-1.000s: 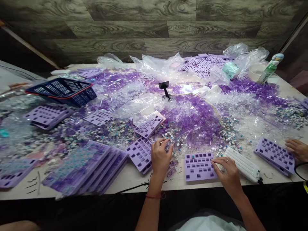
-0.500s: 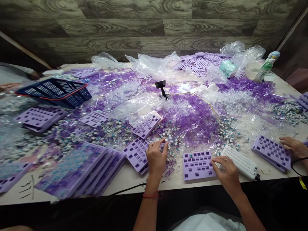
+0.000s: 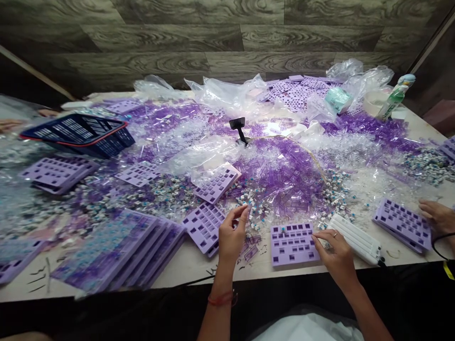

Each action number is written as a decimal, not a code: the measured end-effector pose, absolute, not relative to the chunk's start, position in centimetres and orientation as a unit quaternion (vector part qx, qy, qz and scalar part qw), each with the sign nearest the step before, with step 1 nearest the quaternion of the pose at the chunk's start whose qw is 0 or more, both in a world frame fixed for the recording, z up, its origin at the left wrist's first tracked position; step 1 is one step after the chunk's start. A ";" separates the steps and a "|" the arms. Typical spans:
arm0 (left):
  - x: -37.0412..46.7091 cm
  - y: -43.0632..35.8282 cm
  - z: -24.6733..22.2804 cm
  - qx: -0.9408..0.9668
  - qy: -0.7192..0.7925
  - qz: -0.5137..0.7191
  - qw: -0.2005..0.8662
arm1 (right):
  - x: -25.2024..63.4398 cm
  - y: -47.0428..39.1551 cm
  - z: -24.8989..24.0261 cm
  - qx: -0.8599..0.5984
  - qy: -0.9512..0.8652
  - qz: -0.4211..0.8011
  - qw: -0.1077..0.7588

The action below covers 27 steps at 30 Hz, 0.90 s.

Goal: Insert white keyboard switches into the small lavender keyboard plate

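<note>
A purple keyboard plate [image 3: 295, 258] with rows of square holes lies at the table's front edge, one small blue-and-white switch [image 3: 283, 228] in its top row. My right hand [image 3: 332, 246] touches the plate's right edge, thumb and fingers closed on it. Left of the plate, my left hand [image 3: 232, 232] is raised in a pinch beside a scatter of switches [image 3: 252, 199]; whatever its fingertips hold is too small to make out. Another holed purple plate [image 3: 202, 225] lies just left of that hand.
Stacked plates with purple covers [image 3: 117, 251] stand front left, a blue basket [image 3: 85, 135] behind. A white ribbed device [image 3: 355, 239] lies right of my right hand. A co-worker's hand [image 3: 439, 215] is by plates [image 3: 403, 222] at far right. A black stand [image 3: 240, 130] rises mid-table.
My left hand has shifted slightly right, its thumb and fingertips closer together. My right hand stays at the plate's edge. The co-worker's hand at right has moved slightly right.
</note>
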<state>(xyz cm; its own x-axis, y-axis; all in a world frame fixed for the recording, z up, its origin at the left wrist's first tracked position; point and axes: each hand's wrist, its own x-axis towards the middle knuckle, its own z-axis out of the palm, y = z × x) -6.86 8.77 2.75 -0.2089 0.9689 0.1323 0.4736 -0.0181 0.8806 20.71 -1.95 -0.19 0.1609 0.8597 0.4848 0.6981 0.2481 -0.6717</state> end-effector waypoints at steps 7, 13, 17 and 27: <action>-8.0 9.3 2.4 0.639 0.663 0.380 0.091 | 20.7 -1.7 -0.4 -0.591 -0.657 0.076 0.462; -7.0 8.7 1.8 0.684 0.672 0.283 0.011 | 21.0 -1.8 -0.7 -0.583 -0.671 0.070 0.453; -6.4 9.0 1.2 0.700 0.671 0.243 0.009 | 20.9 -1.9 -0.7 -0.583 -0.668 0.079 0.455; -5.6 8.3 2.3 0.700 0.608 0.362 0.097 | 20.3 -1.8 0.3 -0.578 -0.666 0.099 0.462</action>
